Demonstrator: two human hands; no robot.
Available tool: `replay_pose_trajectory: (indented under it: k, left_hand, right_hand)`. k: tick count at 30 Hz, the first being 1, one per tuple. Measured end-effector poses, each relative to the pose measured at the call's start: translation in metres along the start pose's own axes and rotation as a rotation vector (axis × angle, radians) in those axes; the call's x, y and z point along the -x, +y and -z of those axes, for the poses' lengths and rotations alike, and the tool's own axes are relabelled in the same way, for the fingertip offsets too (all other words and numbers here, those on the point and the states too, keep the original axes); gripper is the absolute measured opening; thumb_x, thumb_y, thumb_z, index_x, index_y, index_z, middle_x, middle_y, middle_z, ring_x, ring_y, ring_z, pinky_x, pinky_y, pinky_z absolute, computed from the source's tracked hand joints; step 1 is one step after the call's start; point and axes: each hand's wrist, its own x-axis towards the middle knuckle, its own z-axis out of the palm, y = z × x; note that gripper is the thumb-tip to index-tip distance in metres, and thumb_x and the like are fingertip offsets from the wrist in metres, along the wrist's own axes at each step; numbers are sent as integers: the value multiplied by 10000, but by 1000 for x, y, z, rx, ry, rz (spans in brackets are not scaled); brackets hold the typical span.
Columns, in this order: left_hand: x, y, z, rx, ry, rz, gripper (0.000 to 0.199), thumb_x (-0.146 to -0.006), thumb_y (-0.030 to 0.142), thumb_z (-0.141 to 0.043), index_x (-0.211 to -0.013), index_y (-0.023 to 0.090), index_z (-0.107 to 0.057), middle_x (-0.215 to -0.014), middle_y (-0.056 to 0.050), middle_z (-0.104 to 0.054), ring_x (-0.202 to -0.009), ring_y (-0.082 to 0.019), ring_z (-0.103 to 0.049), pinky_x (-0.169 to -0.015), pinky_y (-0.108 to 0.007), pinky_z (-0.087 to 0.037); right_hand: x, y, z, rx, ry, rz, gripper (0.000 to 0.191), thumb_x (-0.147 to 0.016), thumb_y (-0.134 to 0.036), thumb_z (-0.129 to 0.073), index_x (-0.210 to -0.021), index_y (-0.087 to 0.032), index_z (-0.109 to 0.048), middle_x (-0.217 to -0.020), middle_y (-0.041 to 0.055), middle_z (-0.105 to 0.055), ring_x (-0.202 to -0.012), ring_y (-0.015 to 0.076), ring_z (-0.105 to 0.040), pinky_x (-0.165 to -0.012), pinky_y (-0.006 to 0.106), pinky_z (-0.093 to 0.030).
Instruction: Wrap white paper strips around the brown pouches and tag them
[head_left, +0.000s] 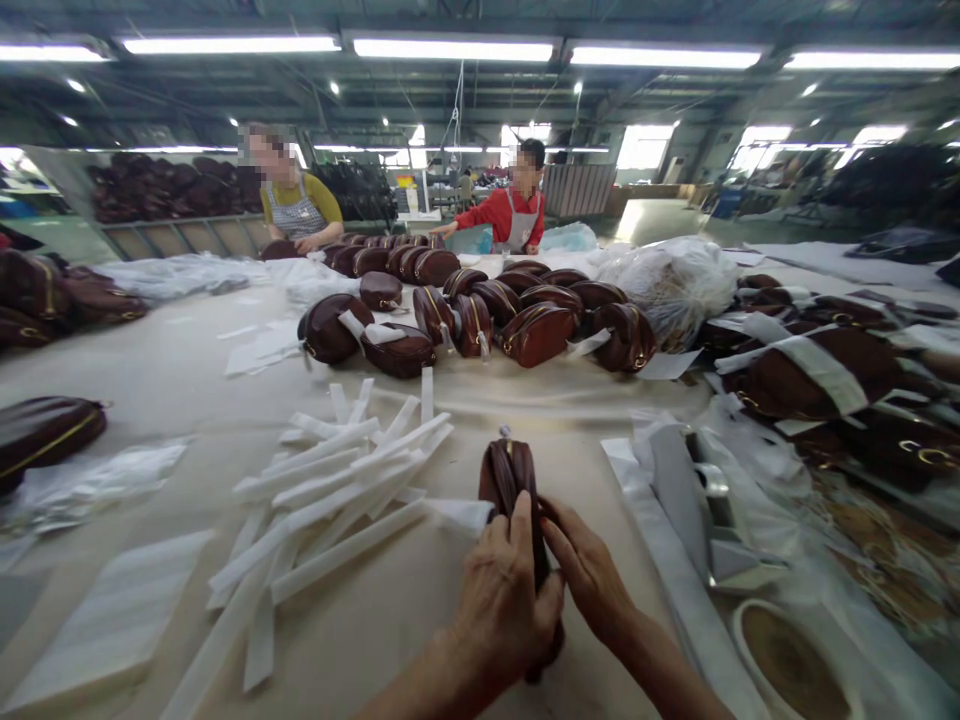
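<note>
A small dark brown leather bag (508, 472) stands on edge on the table in front of me, its zipper side facing up. My left hand (501, 590) is closed round it, with the index finger lying along the top. From the other side, my right hand (589, 572) grips the bag with its fingers against the right flank; its thumb is hidden. A white paper strip (461, 514) reaches the bag's left side beside my left knuckles. To the left lies a loose heap of white paper strips (352, 480).
Several finished-looking brown bags (540, 333) stand in rows ahead. More wrapped bags (817, 372) pile up at right, near a tape dispenser (682, 500) and a tape roll (791, 660). A white paper stack (112, 610) lies at left. Two people work across the table.
</note>
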Motion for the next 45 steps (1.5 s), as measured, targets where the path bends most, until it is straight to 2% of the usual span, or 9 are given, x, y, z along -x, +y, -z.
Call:
replay_pose_trajectory:
  k: [3,5,9,11,19,25,31,37,45]
  left_hand:
    - [13,1,15,256,-140,18,689,-759,226,-605,-1382,117,-329,-1213,-164,-577,-1034,-256,-595,-860,-356,-520]
    - [14,-9,28,331,-120,-30,596,-796,172,-552,-1361,157,-363,-1146,-117,-615,-940,-198,-624,-784,-293,-543]
    - [-7,-42,47,55,115,-301,301,-834,143,-518,-1132,167,-554,-1090,-104,-597,-1030,-219,-557,-889,-370,-495]
    - [-24,-58,50,-76,109,-429,246,-829,181,-563,-1074,164,-568,-1103,-106,-586,-1084,-238,-519,-925,-400,-465]
    - [-45,-64,43,-240,-49,-594,137,-831,296,-599,-859,165,-573,-798,-29,-578,-744,-167,-530,-693,-292,-464]
    - [-40,-62,38,-262,23,-661,128,-816,266,-608,-881,166,-562,-1197,-132,-539,-1052,-252,-529,-897,-413,-459]
    - [-44,-81,27,-198,173,-805,129,-866,249,-548,-979,190,-569,-1169,-129,-581,-1018,-234,-579,-846,-364,-510]
    - [-46,-85,22,-160,230,-810,145,-858,195,-555,-1001,200,-576,-1185,-116,-597,-1017,-223,-599,-833,-338,-521]
    - [-32,-69,16,-156,207,-624,151,-923,286,-433,-834,186,-504,-760,-35,-608,-636,-157,-562,-590,-275,-445]
  right_hand:
    - [-2,-11,13,-64,-145,-40,418,-868,-348,-512,-1257,-194,-490,-1174,92,-614,-1059,222,-596,-893,363,-507]
    - [-2,-15,19,50,-142,12,537,-791,-297,-607,-1299,-208,-460,-1198,103,-600,-1071,255,-582,-905,412,-496]
    - [4,-16,15,299,-27,238,492,-802,-193,-549,-1289,-223,-482,-1226,125,-570,-1071,279,-564,-894,461,-486]
    - [6,-15,11,360,12,290,403,-825,-179,-512,-1227,-215,-526,-1208,128,-573,-1048,269,-572,-867,438,-499]
    - [10,-9,12,599,198,275,200,-894,-208,-454,-1047,-162,-573,-1233,174,-515,-1149,323,-473,-912,528,-438]
    - [6,-1,14,520,188,284,175,-901,-319,-499,-989,-182,-561,-1132,137,-552,-1074,272,-511,-912,502,-461]
    - [4,6,18,453,195,396,194,-890,-270,-508,-1067,-190,-518,-1144,132,-584,-1112,252,-531,-947,498,-465]
    - [1,3,19,453,192,379,173,-880,-250,-535,-1035,-178,-516,-1153,122,-599,-1104,243,-549,-992,490,-446]
    - [-2,5,21,333,171,353,28,-841,-190,-555,-864,-200,-543,-982,78,-626,-919,214,-580,-807,394,-522]
